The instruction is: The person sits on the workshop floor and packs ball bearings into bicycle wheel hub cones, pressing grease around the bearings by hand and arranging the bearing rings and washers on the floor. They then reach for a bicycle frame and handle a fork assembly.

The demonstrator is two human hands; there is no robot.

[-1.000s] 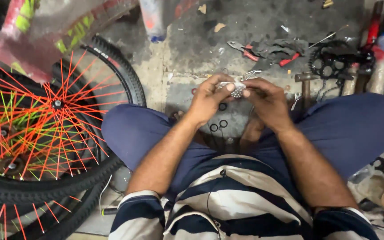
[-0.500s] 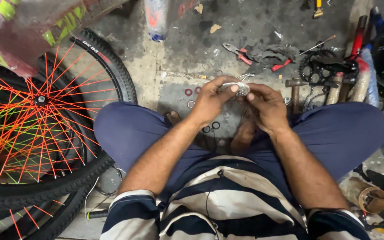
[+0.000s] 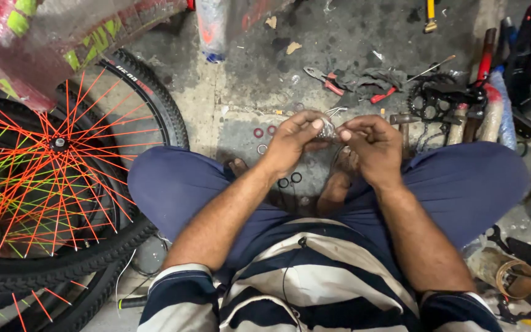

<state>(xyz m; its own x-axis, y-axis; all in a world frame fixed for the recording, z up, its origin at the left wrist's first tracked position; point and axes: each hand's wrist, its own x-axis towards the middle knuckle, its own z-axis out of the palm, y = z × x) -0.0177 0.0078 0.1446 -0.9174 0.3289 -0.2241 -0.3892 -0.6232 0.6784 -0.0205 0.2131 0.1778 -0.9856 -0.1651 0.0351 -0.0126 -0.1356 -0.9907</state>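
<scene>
left hand (image 3: 291, 142) and right hand (image 3: 373, 144) both pinch a small metal part (image 3: 327, 128) between fingertips, orange-spoked wheel (image 3: 50, 184) at nine o'clock, red-handled pliers (image 3: 326, 80) at twelve.

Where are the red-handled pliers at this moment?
The red-handled pliers lie on the concrete floor beyond the hands, upper centre, beside the dark rag.

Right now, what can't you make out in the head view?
- Small metal part: mostly covered by left hand and right hand; its kind is unclear.
- Bicycle wheel: cut off by the left edge.
- Rings on the floor: too small to identify.
</scene>
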